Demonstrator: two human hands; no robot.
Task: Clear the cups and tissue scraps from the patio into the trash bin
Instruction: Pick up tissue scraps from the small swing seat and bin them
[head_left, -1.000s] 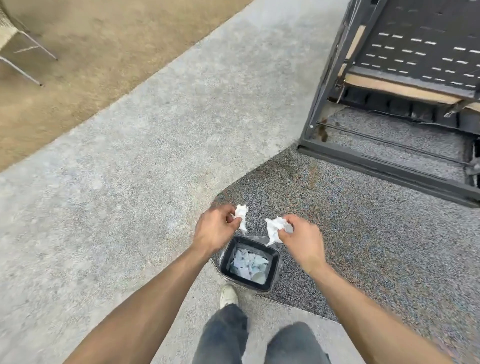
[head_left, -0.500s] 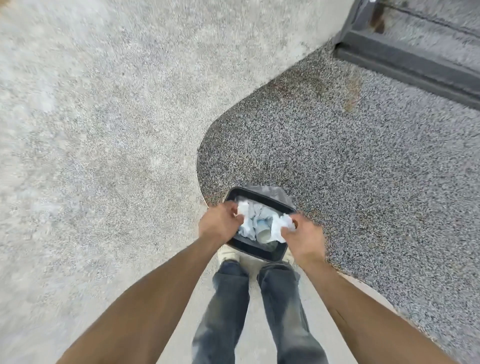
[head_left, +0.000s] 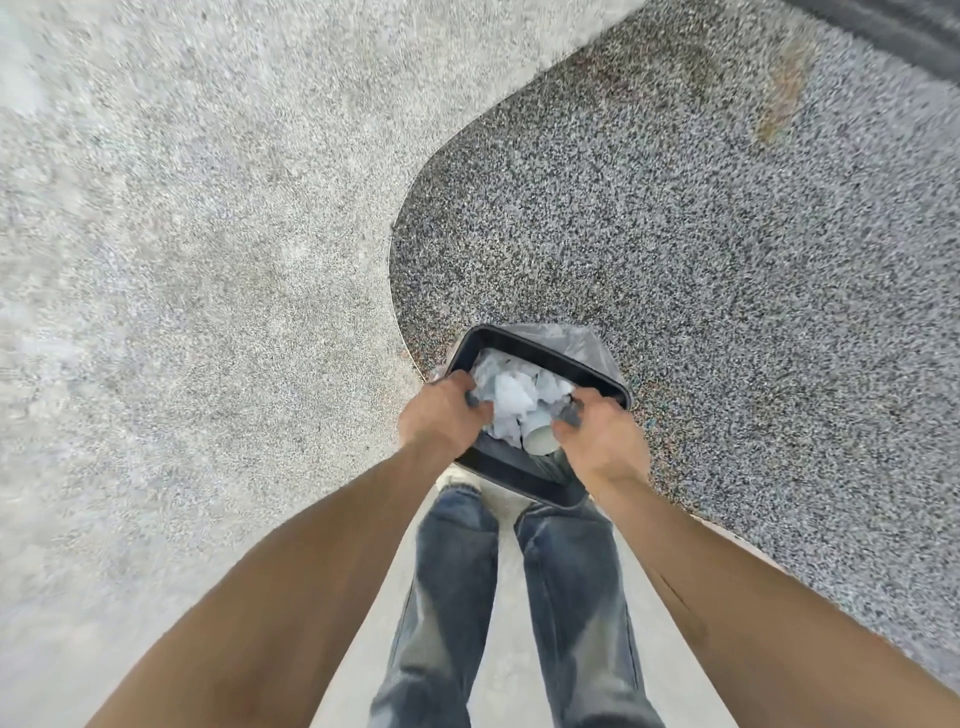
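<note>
both hands are down at the mouth of the trash bin (head_left: 540, 345), each with its fingers curled over a side of the opening. the left hand (head_left: 441, 415) grips the left side of the bin, pinching a fold of grey liner (head_left: 474, 399) between its fingers. the right hand (head_left: 597, 436) does the same on the right side, a bunched bit of liner (head_left: 570, 413) showing in its fingers. neither hand has any tissue in it.

between the two hands, inside the bin, lies a heap of crumpled white tissue scraps (head_left: 511, 397). just below the heap, near the right hand's fingers, a white paper cup (head_left: 540, 439) lies on its side with its open mouth turned up towards the camera. the liner is also draped over the bin's far rim.

the bin stands at the curved border where dark speckled paving (head_left: 701, 260) meets the pale concrete (head_left: 182, 234) of the patio. directly below the bin are the person's legs in blue jeans (head_left: 519, 597), and a pale shoe (head_left: 457, 478) peeks out by the bin's near left corner. the edges of the view are blurred
</note>
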